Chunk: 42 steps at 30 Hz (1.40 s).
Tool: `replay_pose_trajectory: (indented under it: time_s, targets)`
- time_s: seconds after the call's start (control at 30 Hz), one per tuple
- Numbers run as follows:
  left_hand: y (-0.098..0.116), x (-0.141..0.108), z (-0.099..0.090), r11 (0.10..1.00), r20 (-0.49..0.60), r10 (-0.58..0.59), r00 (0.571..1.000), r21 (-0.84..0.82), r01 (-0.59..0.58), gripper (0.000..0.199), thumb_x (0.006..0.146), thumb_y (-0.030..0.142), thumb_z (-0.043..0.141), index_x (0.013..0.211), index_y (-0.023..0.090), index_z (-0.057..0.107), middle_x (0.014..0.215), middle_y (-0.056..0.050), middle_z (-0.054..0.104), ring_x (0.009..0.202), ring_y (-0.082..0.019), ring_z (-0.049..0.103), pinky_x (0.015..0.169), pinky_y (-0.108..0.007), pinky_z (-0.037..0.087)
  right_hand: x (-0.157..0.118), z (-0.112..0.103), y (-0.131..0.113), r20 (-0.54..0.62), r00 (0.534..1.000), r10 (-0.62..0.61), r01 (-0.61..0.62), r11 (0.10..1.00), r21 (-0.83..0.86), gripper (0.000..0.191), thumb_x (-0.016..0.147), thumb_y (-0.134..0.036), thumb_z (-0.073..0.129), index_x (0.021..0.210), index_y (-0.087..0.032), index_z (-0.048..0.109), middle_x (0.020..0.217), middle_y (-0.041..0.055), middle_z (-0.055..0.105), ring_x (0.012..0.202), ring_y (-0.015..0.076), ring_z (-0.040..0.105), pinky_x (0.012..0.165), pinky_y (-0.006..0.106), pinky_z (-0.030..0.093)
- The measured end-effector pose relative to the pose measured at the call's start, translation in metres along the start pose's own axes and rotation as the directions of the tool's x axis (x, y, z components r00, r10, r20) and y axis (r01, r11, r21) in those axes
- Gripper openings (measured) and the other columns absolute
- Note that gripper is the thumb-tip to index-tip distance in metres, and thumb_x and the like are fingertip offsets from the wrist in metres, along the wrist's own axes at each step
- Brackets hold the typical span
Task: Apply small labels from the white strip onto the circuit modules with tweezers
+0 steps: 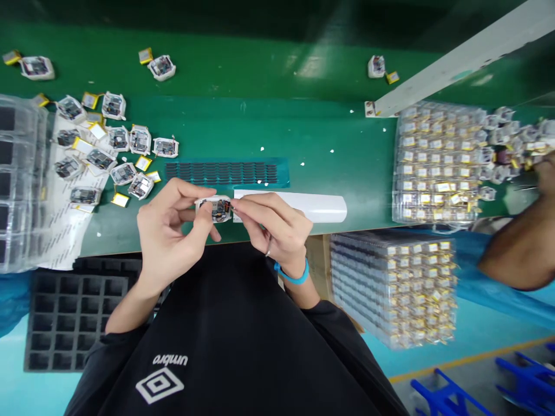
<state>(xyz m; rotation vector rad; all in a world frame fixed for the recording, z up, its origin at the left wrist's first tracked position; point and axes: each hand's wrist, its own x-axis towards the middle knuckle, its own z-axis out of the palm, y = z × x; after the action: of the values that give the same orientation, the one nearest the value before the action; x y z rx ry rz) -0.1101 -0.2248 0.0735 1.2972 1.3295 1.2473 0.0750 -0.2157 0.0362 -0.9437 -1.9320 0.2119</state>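
Both hands [171, 234] on one white-framed circuit module [219, 210]

From the left hand [171, 231] and right hand [271, 222], a hand can pass toward 1 o'clock over the green workbench mat [321, 144], beyond a teal sheet with dark slots [221, 172] and a white plastic strip [290, 205]. Scattered white-framed circuit modules [117, 138] obstruct 10 o'clock. Clear trays of gold-tabbed batteries [437, 164] stand at 3 o'clock, near a co-worker's bare forearm [524, 248]; stacked clear battery trays [392, 289] stand at 4 o'clock.
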Motion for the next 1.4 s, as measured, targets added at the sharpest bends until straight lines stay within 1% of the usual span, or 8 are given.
replay_pose_trajectory:
  time_s: [0.1, 0.23, 0.37, 0.47, 0.67, 0.8, 1.07, 1.4]
  targets:
    - [0.000, 0.003, 0.000, 0.996, 0.094, -0.088, 0.992, -0.022, 0.090, 0.010, 0.089, 0.012, 0.080, 0.096, 0.018, 0.075, 0.079, 0.003, 0.078, 0.046, -0.011, 0.072, 0.044, -0.016, 0.057, -0.002, -0.001, 0.002, -0.005, 0.999, -0.039, 0.039, 0.999, -0.038, 0.023, 0.098, -0.002, 0.069, 0.114, -0.017, 0.077, 0.103, 0.0047, 0.082, 0.087, 0.0125, 0.079, 0.071, 0.021, 0.064]
    - [-0.007, 0.006, 0.003, 0.966, 0.262, -0.185, 0.947, -0.130, 0.225, 0.012, 0.085, 0.013, 0.082, 0.095, 0.017, 0.078, 0.073, 0.003, 0.077, 0.042, -0.011, 0.069, 0.041, -0.015, 0.054, -0.002, -0.003, 0.006, -0.003, 0.998, -0.062, 0.062, 0.994, -0.090, 0.021, 0.100, -0.006, 0.068, 0.113, -0.020, 0.077, 0.102, 0.0033, 0.082, 0.084, 0.0110, 0.077, 0.067, 0.019, 0.064]
    - [-0.019, 0.007, 0.005, 0.872, 0.378, -0.272, 0.885, -0.292, 0.392, 0.014, 0.084, 0.023, 0.089, 0.095, 0.016, 0.083, 0.069, 0.000, 0.077, 0.038, -0.013, 0.067, 0.035, -0.017, 0.051, -0.004, -0.010, 0.009, 0.048, 0.998, -0.044, 0.047, 0.997, -0.068, 0.022, 0.102, -0.007, 0.066, 0.114, -0.022, 0.077, 0.104, 0.0017, 0.082, 0.088, 0.0113, 0.079, 0.068, 0.019, 0.065]
    - [-0.022, 0.007, 0.007, 0.823, 0.418, -0.296, 0.859, -0.345, 0.452, 0.018, 0.084, 0.030, 0.092, 0.094, 0.016, 0.085, 0.071, -0.002, 0.079, 0.039, -0.015, 0.068, 0.035, -0.019, 0.053, -0.006, -0.018, 0.010, 0.079, 0.996, -0.043, 0.049, 0.996, -0.077, 0.029, 0.099, -0.001, 0.065, 0.116, -0.021, 0.078, 0.106, 0.0013, 0.084, 0.091, 0.0114, 0.080, 0.070, 0.018, 0.064]
    - [-0.018, 0.008, 0.008, 0.866, 0.386, -0.268, 0.883, -0.305, 0.396, 0.021, 0.082, 0.034, 0.095, 0.091, 0.018, 0.085, 0.067, -0.001, 0.076, 0.034, -0.013, 0.063, 0.032, -0.019, 0.049, -0.008, -0.023, 0.013, 0.122, 0.991, -0.056, 0.062, 0.997, -0.044, 0.022, 0.100, -0.007, 0.069, 0.117, -0.018, 0.078, 0.107, 0.0043, 0.085, 0.091, 0.0134, 0.082, 0.063, 0.019, 0.062]
    - [-0.016, 0.008, 0.007, 0.902, 0.351, -0.254, 0.901, -0.251, 0.352, 0.025, 0.083, 0.040, 0.094, 0.088, 0.018, 0.083, 0.066, -0.002, 0.076, 0.034, -0.014, 0.063, 0.032, -0.021, 0.047, -0.010, -0.021, 0.013, 0.125, 0.991, -0.044, 0.047, 0.999, -0.025, 0.022, 0.102, -0.009, 0.066, 0.119, -0.017, 0.078, 0.106, 0.0041, 0.086, 0.090, 0.0133, 0.082, 0.071, 0.020, 0.066]
    - [-0.016, 0.003, 0.004, 0.955, 0.259, -0.207, 0.943, -0.156, 0.252, 0.003, 0.086, 0.020, 0.084, 0.088, 0.019, 0.084, 0.058, 0.002, 0.070, 0.038, -0.014, 0.066, 0.036, -0.019, 0.043, -0.006, -0.014, 0.015, 0.152, 0.988, -0.028, 0.018, 0.998, 0.066, 0.016, 0.103, -0.011, 0.066, 0.116, -0.015, 0.076, 0.102, 0.0053, 0.086, 0.089, 0.0139, 0.083, 0.077, 0.021, 0.067]
    - [-0.012, -0.006, 0.000, 0.981, 0.198, -0.165, 0.966, -0.066, 0.181, 0.008, 0.089, 0.018, 0.078, 0.094, 0.018, 0.084, 0.059, 0.002, 0.072, 0.041, -0.014, 0.068, 0.041, -0.020, 0.050, -0.003, -0.011, 0.012, 0.138, 0.990, -0.033, 0.015, 0.991, 0.130, 0.015, 0.102, -0.011, 0.066, 0.112, -0.015, 0.076, 0.098, 0.0052, 0.086, 0.084, 0.0139, 0.082, 0.074, 0.021, 0.067]
